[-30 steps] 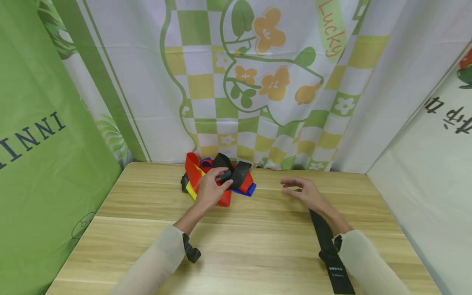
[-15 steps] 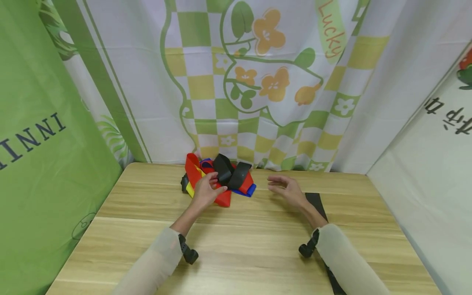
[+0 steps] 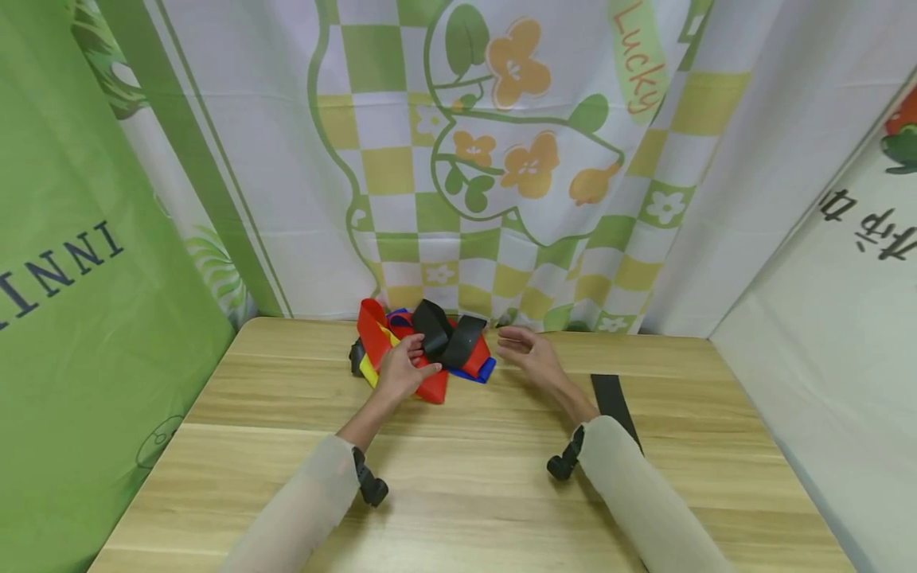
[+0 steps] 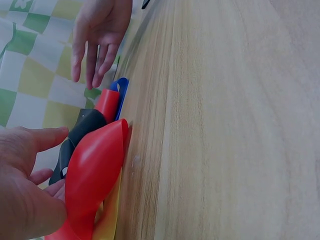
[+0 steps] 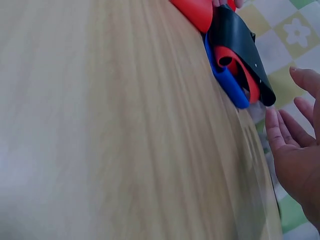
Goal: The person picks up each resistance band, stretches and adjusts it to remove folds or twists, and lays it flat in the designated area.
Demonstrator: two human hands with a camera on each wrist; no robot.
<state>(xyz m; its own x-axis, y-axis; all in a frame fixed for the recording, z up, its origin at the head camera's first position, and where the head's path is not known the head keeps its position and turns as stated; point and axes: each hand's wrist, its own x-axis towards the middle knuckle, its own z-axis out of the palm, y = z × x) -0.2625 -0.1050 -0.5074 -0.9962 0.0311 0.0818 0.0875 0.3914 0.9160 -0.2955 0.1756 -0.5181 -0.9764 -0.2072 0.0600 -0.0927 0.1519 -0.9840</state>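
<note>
A pile of flat resistance bands lies at the back of the table, looped over one another. In it are a red band (image 3: 372,328), a black band (image 3: 464,344), a blue band (image 3: 488,370) and a yellow band (image 3: 368,371). My left hand (image 3: 401,369) is at the pile's near side, thumb and fingers apart, fingertips right at the red and black loops. To the pile's right, my right hand (image 3: 536,358) has loosely extended fingers pointing at it. The right wrist view has these fingers (image 5: 274,127) close beside the black band's end, nothing held.
Another black band (image 3: 610,396) lies stretched out on the wooden table (image 3: 487,493), partly under the right sleeve (image 3: 637,485). A patterned curtain (image 3: 501,263) hangs right behind the table's back edge. Cloth walls stand at both sides. A dark object (image 3: 356,358) sits at the pile's left.
My right hand has moved left from beside the stretched black band toward the pile. My left hand has let go of the black loop and drawn slightly back and down.
</note>
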